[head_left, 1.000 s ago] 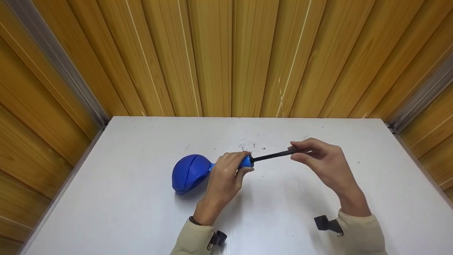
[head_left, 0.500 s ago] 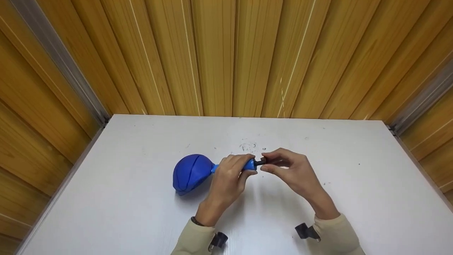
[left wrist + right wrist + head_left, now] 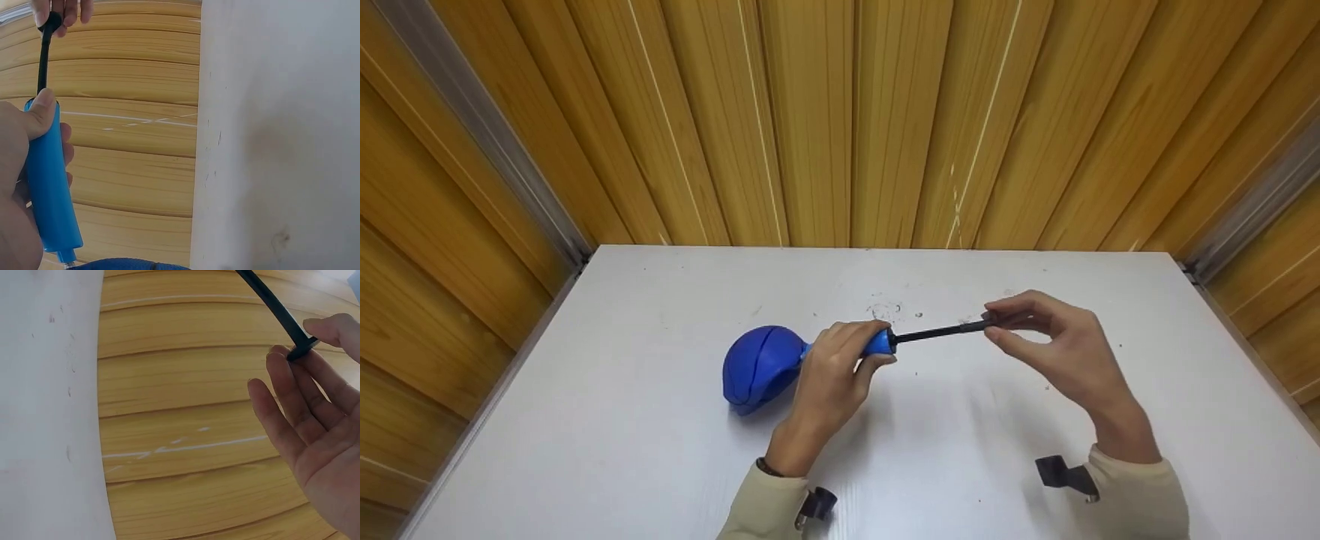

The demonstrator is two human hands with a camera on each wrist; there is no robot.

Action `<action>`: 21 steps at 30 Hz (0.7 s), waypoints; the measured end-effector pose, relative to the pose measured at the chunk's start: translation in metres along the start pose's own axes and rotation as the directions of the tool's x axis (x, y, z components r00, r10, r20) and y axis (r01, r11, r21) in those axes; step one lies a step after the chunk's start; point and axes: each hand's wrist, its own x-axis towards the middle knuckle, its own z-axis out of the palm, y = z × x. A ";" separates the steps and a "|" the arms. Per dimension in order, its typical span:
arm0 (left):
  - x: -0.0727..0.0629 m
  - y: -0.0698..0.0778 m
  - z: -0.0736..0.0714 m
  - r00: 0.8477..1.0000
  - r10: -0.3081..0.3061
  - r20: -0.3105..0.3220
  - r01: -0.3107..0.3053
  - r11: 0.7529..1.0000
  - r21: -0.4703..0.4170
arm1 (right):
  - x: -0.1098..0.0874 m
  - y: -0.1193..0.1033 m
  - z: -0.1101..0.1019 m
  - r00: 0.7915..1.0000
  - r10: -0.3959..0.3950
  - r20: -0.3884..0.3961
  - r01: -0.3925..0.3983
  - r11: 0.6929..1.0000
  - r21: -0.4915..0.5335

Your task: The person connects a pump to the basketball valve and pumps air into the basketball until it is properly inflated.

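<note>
My left hand (image 3: 834,367) grips the blue barrel of a small hand pump (image 3: 52,185), thumb near its open end. A dark blue ball (image 3: 761,365), partly caved in, is joined to the pump's other end and sits left of the hand. From the barrel a long stretch of black plunger rod (image 3: 934,332) sticks out to the right. My right hand (image 3: 1061,345) pinches the rod's far end; in the right wrist view the thumb and fingers are at its flat black end cap (image 3: 302,349), the other fingers loosely extended.
Both hands are above a white table (image 3: 622,450) with small dark scuffs near its middle. Wood-patterned panels (image 3: 810,120) rise behind the table and at both sides. A small black wrist camera (image 3: 1051,471) juts from the right sleeve, another from the left.
My right hand pushed the plunger in close to the barrel half a second ago, then drew it out again to the right. The left hand and ball have barely shifted.
</note>
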 end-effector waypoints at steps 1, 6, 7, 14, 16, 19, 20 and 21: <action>0.000 0.001 0.000 1.000 0.000 0.001 0.000 1.000 0.002 | 0.000 0.000 -0.002 1.000 0.005 -0.001 -0.005 1.000 0.006; -0.001 0.004 0.004 1.000 0.009 -0.002 -0.009 1.000 0.006 | 0.002 0.000 0.010 0.998 0.051 0.037 -0.054 0.994 0.090; -0.002 0.004 0.006 1.000 0.010 -0.004 -0.010 1.000 0.006 | 0.002 0.000 0.016 0.997 0.061 0.043 -0.065 0.992 0.106; -0.005 0.005 0.013 0.999 0.041 -0.004 -0.041 0.999 0.023 | 0.005 0.007 0.061 0.993 -0.003 0.118 -0.013 0.990 0.140; -0.006 0.005 0.013 0.999 0.042 0.006 -0.042 0.999 0.023 | 0.005 0.009 0.068 0.991 -0.009 0.134 -0.009 0.990 0.138; -0.006 0.004 0.011 0.999 0.034 0.022 -0.034 0.999 0.011 | 0.004 0.010 0.070 0.990 -0.001 0.141 -0.018 0.991 0.133; -0.006 0.004 0.011 0.999 0.031 0.029 -0.031 0.999 0.008 | 0.004 0.010 0.068 0.990 -0.002 0.143 -0.017 0.991 0.131; -0.006 0.004 0.010 0.999 0.028 0.036 -0.029 1.000 0.006 | 0.003 0.010 0.066 0.989 -0.008 0.147 -0.011 0.992 0.126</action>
